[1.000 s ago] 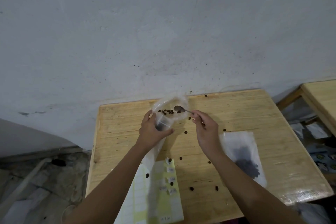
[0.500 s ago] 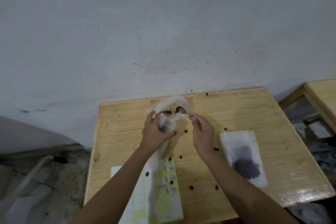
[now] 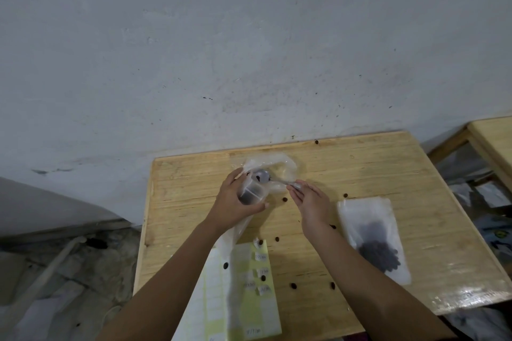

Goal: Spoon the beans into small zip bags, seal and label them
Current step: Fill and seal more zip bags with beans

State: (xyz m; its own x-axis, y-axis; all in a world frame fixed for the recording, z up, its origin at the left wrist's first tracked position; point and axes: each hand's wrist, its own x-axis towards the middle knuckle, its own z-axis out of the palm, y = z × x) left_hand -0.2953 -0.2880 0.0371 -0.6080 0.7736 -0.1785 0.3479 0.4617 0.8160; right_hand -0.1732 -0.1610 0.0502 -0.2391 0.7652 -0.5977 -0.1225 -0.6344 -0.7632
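Observation:
My left hand (image 3: 235, 203) grips a clear plastic bag (image 3: 279, 167) near its mouth, together with a small zip bag (image 3: 250, 194) that holds dark beans. My right hand (image 3: 310, 199) pinches the handle of a metal spoon (image 3: 263, 175). The spoon's bowl sits at the mouth of the small zip bag, just above my left hand's fingers. A second zip bag (image 3: 374, 235) with a heap of dark beans lies flat on the table to the right. A label sheet (image 3: 241, 296) with several small written labels lies near the front edge.
The wooden table (image 3: 415, 188) stands against a grey wall. Several loose beans (image 3: 293, 286) are scattered over its top. Another wooden table (image 3: 496, 135) stands at the far right, with clutter on the floor between them.
The spoon has moved left from the big bag's opening to the mouth of the small zip bag in my left hand. The loose beans seen inside the big bag are no longer visible.

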